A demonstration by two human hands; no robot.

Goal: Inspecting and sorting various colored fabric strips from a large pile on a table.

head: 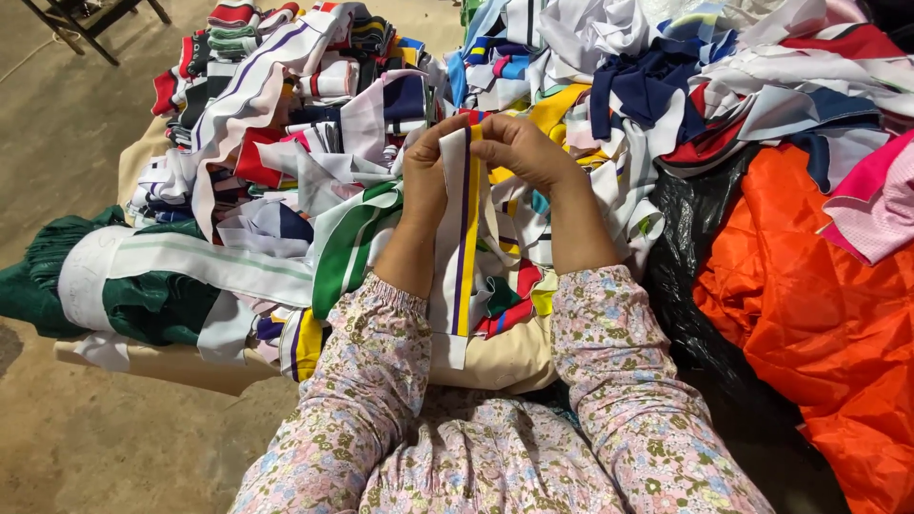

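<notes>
My left hand (426,176) and my right hand (522,149) both pinch the top end of a long white fabric strip with a purple and a yellow stripe (461,247). The strip hangs straight down between my forearms to my lap. Both sleeves are floral print. Just beyond my hands lies a big heap of striped fabric strips (381,105) in white, navy, red, yellow and green.
A green roll wrapped in a white band (143,281) lies at the left on a beige cushion (171,366). Orange cloth (809,305) and a black plastic bag (695,247) lie at the right. A pink checked piece (881,205) sits above. Bare floor (57,114) extends to the left.
</notes>
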